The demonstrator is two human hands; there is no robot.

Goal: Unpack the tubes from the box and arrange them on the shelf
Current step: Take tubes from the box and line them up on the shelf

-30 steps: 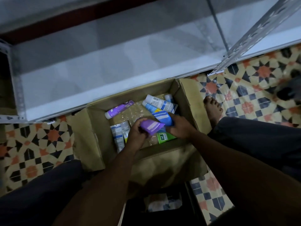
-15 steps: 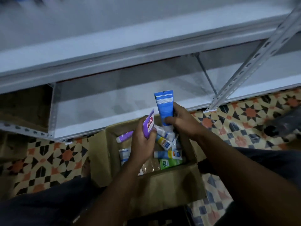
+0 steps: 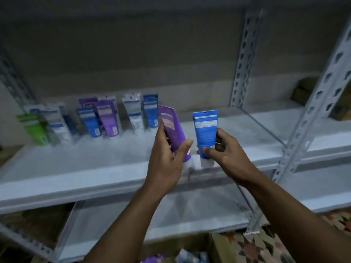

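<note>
Open shelf (image 3: 247, 137) right of tube row (image 3: 112, 118)

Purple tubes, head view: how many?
3: one purple tube in the left hand; two standing on the shelf, the front one partly covering the rear one. A purple bit at the bottom edge may be a fourth.

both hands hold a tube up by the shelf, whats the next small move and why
Probably set the purple tube in the left hand down cap-first on the shelf, just right of the last standing tube. The row stands crimp-up, that spot looks bare, and the purple tube is nearer it than the blue tube in the right hand.
</note>
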